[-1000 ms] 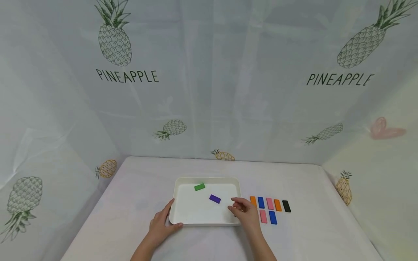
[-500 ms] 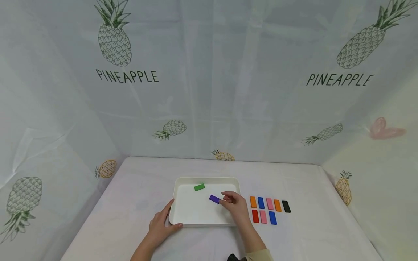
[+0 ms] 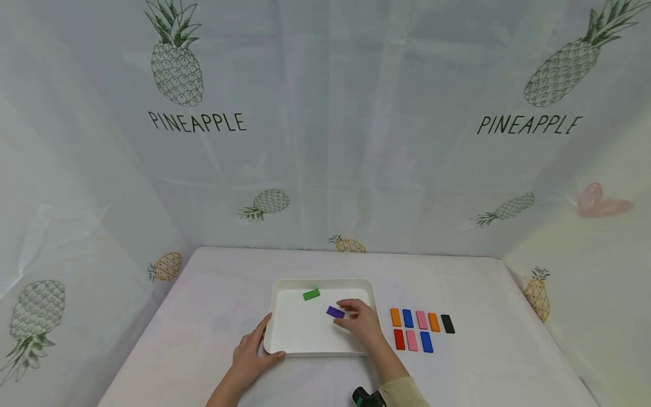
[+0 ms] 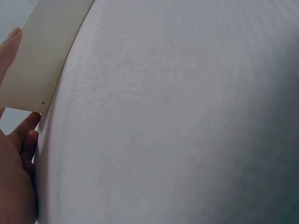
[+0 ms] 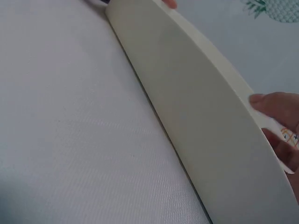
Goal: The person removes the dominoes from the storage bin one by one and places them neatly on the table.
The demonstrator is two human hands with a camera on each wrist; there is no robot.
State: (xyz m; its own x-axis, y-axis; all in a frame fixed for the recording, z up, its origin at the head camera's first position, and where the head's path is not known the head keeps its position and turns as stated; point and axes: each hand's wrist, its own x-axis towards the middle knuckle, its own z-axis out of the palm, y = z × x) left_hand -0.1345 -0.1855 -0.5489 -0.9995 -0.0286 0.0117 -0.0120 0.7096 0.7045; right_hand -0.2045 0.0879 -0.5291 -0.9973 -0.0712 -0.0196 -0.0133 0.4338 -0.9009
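A shallow white tray [image 3: 295, 354] lies on the white-covered table. My left hand [image 3: 249, 357] grips its near left corner, thumb on the front rim and fingers along the left side; in the left wrist view the thumb [image 4: 11, 45] lies on the tray wall [image 4: 42, 70]. Inside the tray are a green block [image 3: 311, 294] and a purple block [image 3: 334, 312]. Over the tray's right half is my right hand [image 3: 362, 323], its thumb and forefinger spread either side of the purple block's right end. In the right wrist view the tray wall [image 5: 187, 102] hides that block.
Right of the tray two rows of flat blocks lie on the table, among them a red block [image 3: 399, 340], a black block [image 3: 447, 324] and a near blue block [image 3: 426, 342]. A black device [image 3: 367, 397] sits by the right wrist. Pineapple-printed sheets [image 3: 315, 141] enclose the table.
My right hand has moved left from the tray's right edge to the purple block, uncovering the red block. The left hand stays on the corner. The blocks have not visibly moved.
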